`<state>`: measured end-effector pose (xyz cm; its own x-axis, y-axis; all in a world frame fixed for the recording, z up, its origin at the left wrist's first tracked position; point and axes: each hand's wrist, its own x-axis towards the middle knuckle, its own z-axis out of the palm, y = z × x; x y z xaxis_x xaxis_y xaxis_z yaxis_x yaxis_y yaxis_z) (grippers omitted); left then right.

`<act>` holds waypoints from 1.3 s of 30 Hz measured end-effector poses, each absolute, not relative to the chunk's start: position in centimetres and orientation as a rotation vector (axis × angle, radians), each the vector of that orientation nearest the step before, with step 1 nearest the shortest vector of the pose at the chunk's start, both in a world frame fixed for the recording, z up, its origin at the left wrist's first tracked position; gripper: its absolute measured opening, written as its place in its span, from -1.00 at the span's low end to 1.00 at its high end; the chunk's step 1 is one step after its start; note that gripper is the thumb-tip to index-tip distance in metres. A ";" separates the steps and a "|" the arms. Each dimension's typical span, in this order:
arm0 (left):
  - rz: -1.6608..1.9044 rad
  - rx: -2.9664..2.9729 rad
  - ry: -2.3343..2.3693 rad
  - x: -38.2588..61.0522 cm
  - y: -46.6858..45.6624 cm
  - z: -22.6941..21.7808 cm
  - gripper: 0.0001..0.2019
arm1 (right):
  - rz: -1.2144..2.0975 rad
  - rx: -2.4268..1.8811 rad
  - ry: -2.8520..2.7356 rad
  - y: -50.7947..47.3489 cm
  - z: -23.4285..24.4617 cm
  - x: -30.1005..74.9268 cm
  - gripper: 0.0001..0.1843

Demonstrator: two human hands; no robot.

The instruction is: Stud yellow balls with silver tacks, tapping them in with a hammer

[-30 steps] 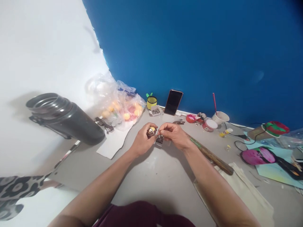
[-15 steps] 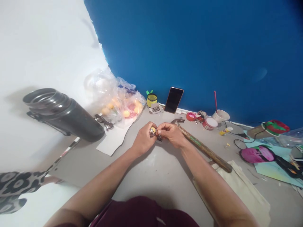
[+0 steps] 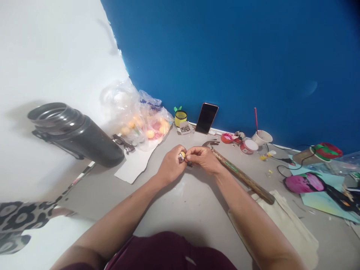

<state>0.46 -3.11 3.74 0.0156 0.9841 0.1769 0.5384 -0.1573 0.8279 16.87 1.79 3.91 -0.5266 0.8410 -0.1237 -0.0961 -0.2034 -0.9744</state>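
Note:
My left hand (image 3: 170,167) holds a small ball (image 3: 182,155), yellow with a shiny studded covering, pinched between thumb and fingers. My right hand (image 3: 204,159) meets it from the right, its fingertips closed on something tiny at the ball's surface; I cannot tell what. A small dark studded piece (image 3: 190,164) lies just under the fingertips. Both hands hover low over the grey floor (image 3: 180,202), close together.
A hammer (image 3: 239,174) lies right of my right hand. Behind are a phone (image 3: 206,118) propped on the blue wall, a box of pins (image 3: 185,129), a yellow tin (image 3: 180,117), a plastic bag of balls (image 3: 140,120), glasses (image 3: 123,143), a dark flask (image 3: 73,135), paint pots (image 3: 249,147) and a cloth bag (image 3: 287,228).
The hands have drawn slightly closer together on the ball. The small box of studs under the right hand a second ago is hidden now. The view has shifted a little.

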 end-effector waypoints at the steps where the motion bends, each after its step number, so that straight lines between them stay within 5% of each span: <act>1: 1.040 1.744 1.559 0.5 -3.1 3.8 -0.92 | 1.810 -0.913 -1.388 1.8 3.9 16.9 -0.71; 39: 1.055 1.711 1.796 1.1 -3.5 3.1 -0.90 | 1.409 -1.007 -1.616 0.3 4.2 15.2 -0.87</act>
<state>1.12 -3.53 3.14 -0.1360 0.9732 0.1852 0.6354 -0.0578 0.7700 15.15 0.26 4.25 -0.4054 0.9131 0.0424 0.0822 0.0826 -0.9932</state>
